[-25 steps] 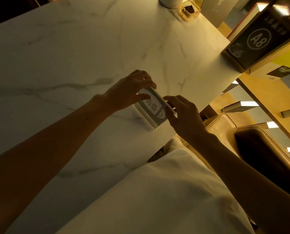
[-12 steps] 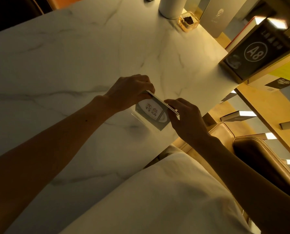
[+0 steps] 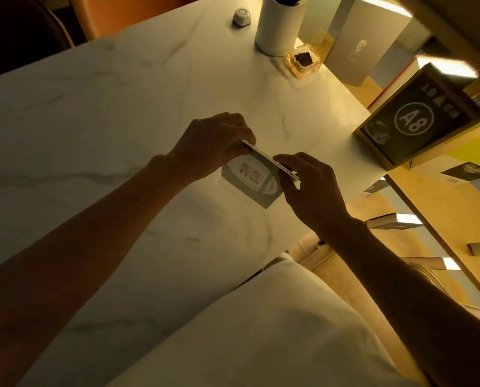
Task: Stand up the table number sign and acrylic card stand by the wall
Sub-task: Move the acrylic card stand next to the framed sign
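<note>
An acrylic card stand (image 3: 251, 178) with a grey card and a white oval bearing characters is upright on the white marble table (image 3: 121, 121), near its right edge. My left hand (image 3: 213, 143) pinches the stand's top left end, and my right hand (image 3: 305, 188) pinches its top right end. The dark table number sign (image 3: 417, 121), marked A8 in a circle and framed in yellow, stands tilted at the table's right edge against the wall side.
A white cylinder (image 3: 277, 26), a small clear amber box (image 3: 304, 62) and a small white device (image 3: 241, 16) sit at the far end. Grey boxes (image 3: 364, 48) line the right wall. A tan seat (image 3: 434, 275) lies below right.
Both hands have tipped the card stand up from leaning to upright, so its printed face shows more fully. The view has shifted, showing more of the table's far end.
</note>
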